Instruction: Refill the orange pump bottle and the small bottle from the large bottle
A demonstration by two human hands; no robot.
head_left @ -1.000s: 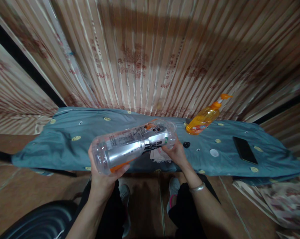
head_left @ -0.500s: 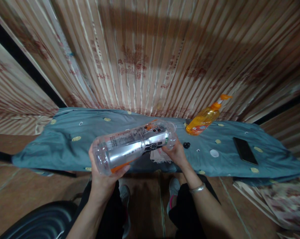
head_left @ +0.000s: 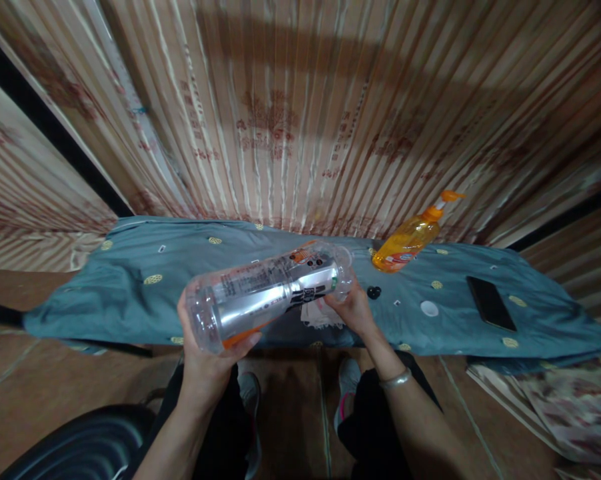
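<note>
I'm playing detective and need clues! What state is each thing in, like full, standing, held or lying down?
Clear bottle: held sideways, tilted
Left hand: gripping its base end
Right hand: gripping its other end
Pump bottle: standing, looks partly filled
Phone: lying flat, dark side up
Pale cloth: lying down, partly hidden
Blue-green cover: spread out, wrinkled
Curtain: hanging in folds

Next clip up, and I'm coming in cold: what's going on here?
A person holds a clear plastic bottle with a silver and orange label on its side, the left hand at one end and the right hand at the other. It is held over a teal patterned cover. On that cover, toward the right, stand an orange pump bottle and, farther right, a dark phone-like slab lies flat. A pale cloth shows beside the right hand.
</note>
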